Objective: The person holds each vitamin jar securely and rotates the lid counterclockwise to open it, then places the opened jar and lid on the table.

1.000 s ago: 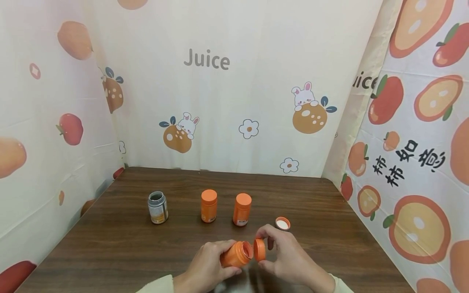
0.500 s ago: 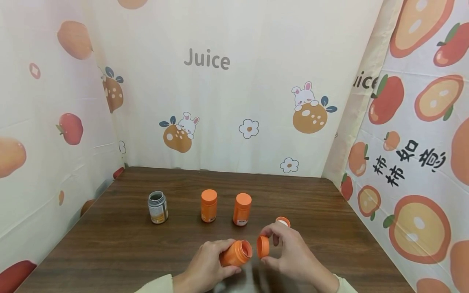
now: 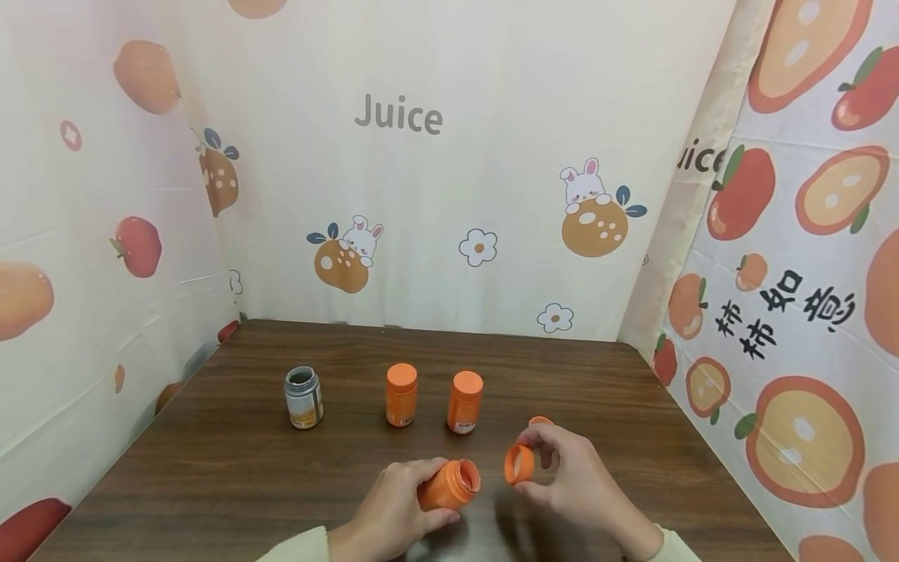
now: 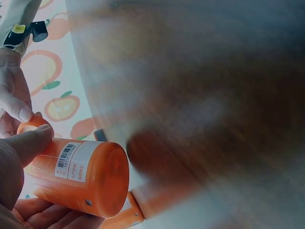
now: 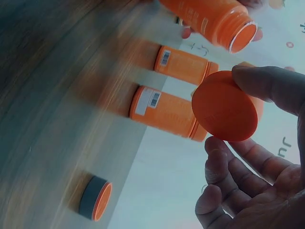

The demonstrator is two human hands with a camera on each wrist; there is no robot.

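My left hand [image 3: 393,503] grips an orange plastic bottle [image 3: 446,485], tilted so its uncapped mouth points right. In the left wrist view the bottle [image 4: 81,174] shows its base and a white barcode label, with the thumb across its side. My right hand [image 3: 572,480] pinches an orange screw cap [image 3: 520,464] by its edge, apart from the bottle mouth, with its hollow inside facing left toward the bottle. The right wrist view gives the flat outer top of this cap [image 5: 225,107], thumb on one side and fingers on the other.
Two capped orange bottles [image 3: 401,395] [image 3: 465,402] stand upright behind the hands. A grey bottle without a cap [image 3: 303,398] stands at the left. Another cap, dark with an orange inside [image 5: 95,198], lies on the wooden table [image 3: 211,468] behind the right hand. Printed curtains [image 3: 435,179] enclose the table.
My right hand has drawn the cap away to the right from the bottle mouth, turning its inside more into view. It now hides most of the cap on the table. The left hand barely moved.
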